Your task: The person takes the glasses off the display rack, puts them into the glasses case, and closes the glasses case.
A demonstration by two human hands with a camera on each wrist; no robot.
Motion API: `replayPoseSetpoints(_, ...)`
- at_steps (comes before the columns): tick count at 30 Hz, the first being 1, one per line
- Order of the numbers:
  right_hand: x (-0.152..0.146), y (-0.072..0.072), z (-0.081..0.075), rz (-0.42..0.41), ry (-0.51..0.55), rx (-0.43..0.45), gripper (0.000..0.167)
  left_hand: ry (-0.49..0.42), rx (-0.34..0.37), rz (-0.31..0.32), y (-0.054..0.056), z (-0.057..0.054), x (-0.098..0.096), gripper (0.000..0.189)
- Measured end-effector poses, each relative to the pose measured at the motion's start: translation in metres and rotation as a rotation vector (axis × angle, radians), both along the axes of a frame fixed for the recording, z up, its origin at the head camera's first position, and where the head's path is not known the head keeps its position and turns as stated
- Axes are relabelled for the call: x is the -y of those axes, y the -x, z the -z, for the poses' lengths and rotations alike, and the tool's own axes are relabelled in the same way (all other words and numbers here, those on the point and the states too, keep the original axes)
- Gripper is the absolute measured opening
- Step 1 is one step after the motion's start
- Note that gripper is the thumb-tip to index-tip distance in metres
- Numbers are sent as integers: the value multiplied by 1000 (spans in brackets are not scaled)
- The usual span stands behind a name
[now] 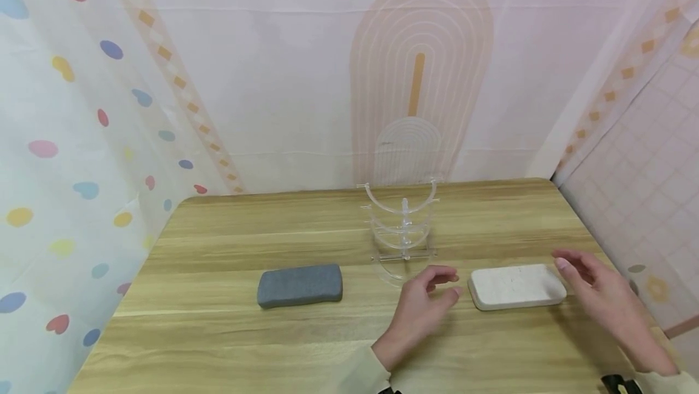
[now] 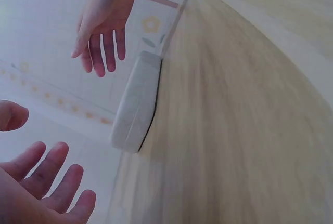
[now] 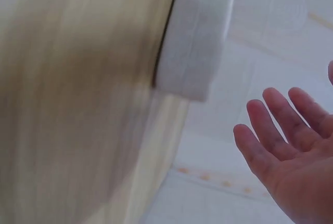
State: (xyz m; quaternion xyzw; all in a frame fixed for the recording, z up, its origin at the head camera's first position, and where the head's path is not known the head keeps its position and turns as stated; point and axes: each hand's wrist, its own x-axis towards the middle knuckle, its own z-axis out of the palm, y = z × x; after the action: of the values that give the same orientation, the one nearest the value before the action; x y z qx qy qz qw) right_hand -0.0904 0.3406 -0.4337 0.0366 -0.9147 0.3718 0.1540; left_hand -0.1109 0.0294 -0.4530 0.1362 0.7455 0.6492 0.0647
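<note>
A white oblong case with rounded corners [image 1: 517, 286], perhaps a glasses case, lies on the wooden table between the two hands. Just off its left end is my left hand [image 1: 423, 303], fingers loosely bent and holding nothing. My right hand [image 1: 597, 291] hovers by the right end, also with nothing in it. In the left wrist view a gap separates the left fingers [image 2: 49, 169] from the white case [image 2: 138, 102]. The right wrist view has the right fingers [image 3: 270, 125] spread loosely, apart from the case [image 3: 192, 42].
A grey oblong case [image 1: 300, 285] lies left of the hands. Behind the left hand stands a clear plastic rack [image 1: 405, 230] with several curved arms. Patterned curtains [image 1: 273, 78] hang behind and beside the wooden table [image 1: 218, 345].
</note>
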Motion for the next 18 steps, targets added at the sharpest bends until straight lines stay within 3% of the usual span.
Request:
replayPoseSetpoints(8,26,0,-10,-8,37,-49,29,31,-105,-40,0,-8,28,28)
replayPoseSetpoints(18,60,0,-22,-33,0,-104,28,105,-199,-98,3,-20,63,25)
